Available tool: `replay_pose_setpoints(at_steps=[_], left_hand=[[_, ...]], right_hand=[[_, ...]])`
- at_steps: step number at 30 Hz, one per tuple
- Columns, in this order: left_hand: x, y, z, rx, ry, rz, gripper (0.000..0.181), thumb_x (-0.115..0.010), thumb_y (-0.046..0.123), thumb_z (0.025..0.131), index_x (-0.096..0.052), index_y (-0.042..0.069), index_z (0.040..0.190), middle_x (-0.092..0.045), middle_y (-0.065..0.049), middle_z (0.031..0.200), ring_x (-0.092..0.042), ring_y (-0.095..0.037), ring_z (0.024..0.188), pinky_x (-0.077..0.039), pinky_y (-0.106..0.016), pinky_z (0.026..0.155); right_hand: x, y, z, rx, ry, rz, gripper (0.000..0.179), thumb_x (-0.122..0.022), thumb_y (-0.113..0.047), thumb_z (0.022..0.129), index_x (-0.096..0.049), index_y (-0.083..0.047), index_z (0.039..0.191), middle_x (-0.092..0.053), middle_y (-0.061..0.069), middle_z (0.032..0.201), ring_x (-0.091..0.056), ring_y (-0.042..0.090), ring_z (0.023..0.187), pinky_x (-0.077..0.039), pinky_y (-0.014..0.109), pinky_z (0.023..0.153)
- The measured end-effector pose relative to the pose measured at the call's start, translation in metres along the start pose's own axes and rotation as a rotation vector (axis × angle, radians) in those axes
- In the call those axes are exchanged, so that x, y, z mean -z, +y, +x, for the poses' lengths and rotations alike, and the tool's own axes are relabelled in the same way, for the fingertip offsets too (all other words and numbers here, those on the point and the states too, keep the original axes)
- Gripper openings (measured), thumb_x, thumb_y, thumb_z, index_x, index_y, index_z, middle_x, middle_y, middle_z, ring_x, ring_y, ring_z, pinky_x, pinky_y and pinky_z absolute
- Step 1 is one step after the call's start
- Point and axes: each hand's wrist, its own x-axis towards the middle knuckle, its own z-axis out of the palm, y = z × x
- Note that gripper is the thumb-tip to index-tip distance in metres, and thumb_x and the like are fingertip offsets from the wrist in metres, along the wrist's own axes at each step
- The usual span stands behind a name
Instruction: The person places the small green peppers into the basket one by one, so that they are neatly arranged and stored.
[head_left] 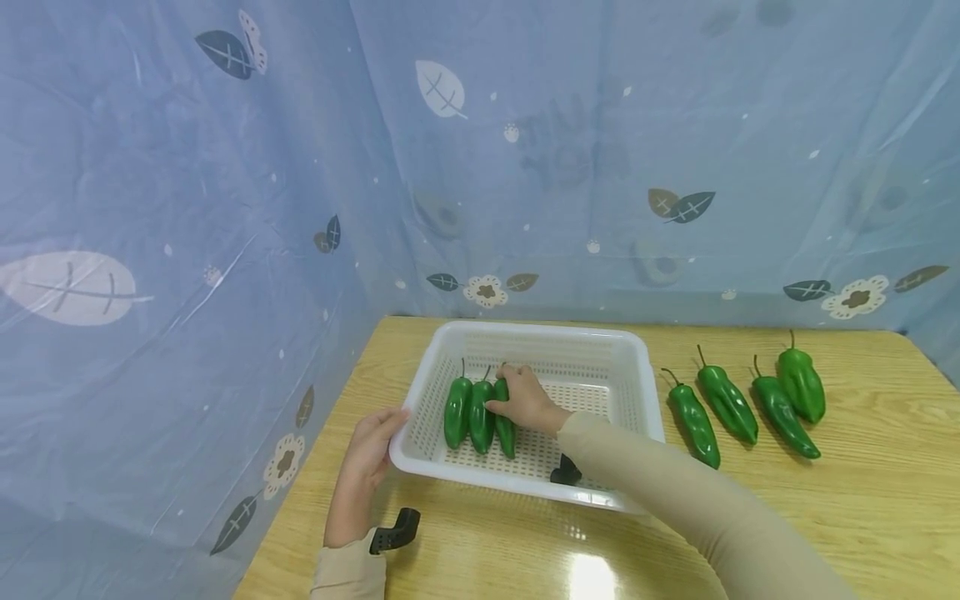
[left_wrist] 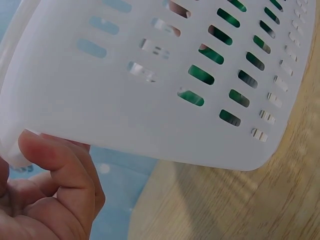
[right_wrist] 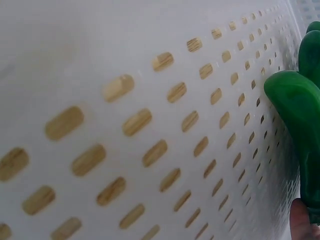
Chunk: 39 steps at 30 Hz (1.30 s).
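Observation:
A white plastic basket [head_left: 540,330] with slotted walls stands on the wooden table. My left hand [head_left: 371,442] grips its left rim, and in the left wrist view the fingers [left_wrist: 60,160] curl at the basket's edge. Inside the basket, my right hand [head_left: 528,400] holds a green pepper [head_left: 506,437] near its stem end. That pepper [right_wrist: 297,112] lies close over the slotted floor in the right wrist view, where only a fingertip [right_wrist: 299,220] shows. Two more green peppers, a left one [head_left: 457,412] and a middle one [head_left: 481,421], lie side by side to its left.
Right of the basket, several green peppers lie on the table [head_left: 885,467], the nearest pepper [head_left: 695,425] close to the basket's right wall. A blue patterned sheet [head_left: 570,167] hangs behind and along the left. A black wrist mount [head_left: 397,531] sticks out from the left sleeve.

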Motion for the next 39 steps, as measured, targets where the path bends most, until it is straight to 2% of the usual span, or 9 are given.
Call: replay_pose_setpoints(at_steps=[10, 21, 30, 39], left_hand=[[-0.0016, 0.0021, -0.0013, 0.015, 0.008, 0.001, 0.041, -0.053, 0.02, 0.097, -0.051, -0.009, 0.126, -0.061, -0.021, 0.117, -0.065, -0.021, 0.096, -0.054, -0.03, 0.075], [-0.0021, 0.0027, -0.002, 0.014, 0.008, 0.011, 0.041, -0.053, 0.02, 0.097, -0.051, -0.01, 0.126, -0.061, -0.022, 0.118, -0.064, -0.021, 0.097, -0.054, -0.03, 0.075], [-0.0025, 0.0051, -0.0032, 0.016, 0.002, 0.006, 0.041, -0.052, 0.02, 0.097, -0.05, -0.009, 0.127, -0.06, -0.021, 0.119, -0.064, -0.021, 0.099, -0.054, -0.03, 0.076], [-0.0025, 0.0036, -0.0017, 0.022, 0.01, 0.003, 0.04, -0.053, 0.019, 0.097, -0.051, -0.009, 0.126, -0.061, -0.021, 0.118, -0.065, -0.02, 0.097, -0.054, -0.03, 0.076]], right_hand=[[-0.0007, 0.0002, 0.0009, -0.021, -0.016, 0.02, 0.063, -0.068, -0.037, 0.087, -0.044, -0.005, 0.135, -0.045, 0.024, 0.127, -0.053, 0.028, 0.107, -0.049, 0.042, 0.09], [0.0008, -0.0002, -0.0001, -0.005, -0.051, 0.008, 0.06, -0.068, -0.037, 0.087, -0.046, -0.004, 0.132, -0.048, 0.024, 0.121, -0.055, 0.027, 0.1, -0.052, 0.042, 0.083], [0.0027, -0.0004, -0.0003, -0.015, -0.057, -0.046, 0.068, -0.066, -0.041, 0.088, -0.042, -0.003, 0.139, -0.046, 0.027, 0.131, -0.049, 0.035, 0.118, -0.045, 0.046, 0.096], [0.0049, 0.0008, 0.0015, -0.019, -0.047, -0.058, 0.07, -0.065, -0.043, 0.088, -0.042, -0.003, 0.14, -0.045, 0.028, 0.135, -0.045, 0.038, 0.125, -0.042, 0.049, 0.101]])
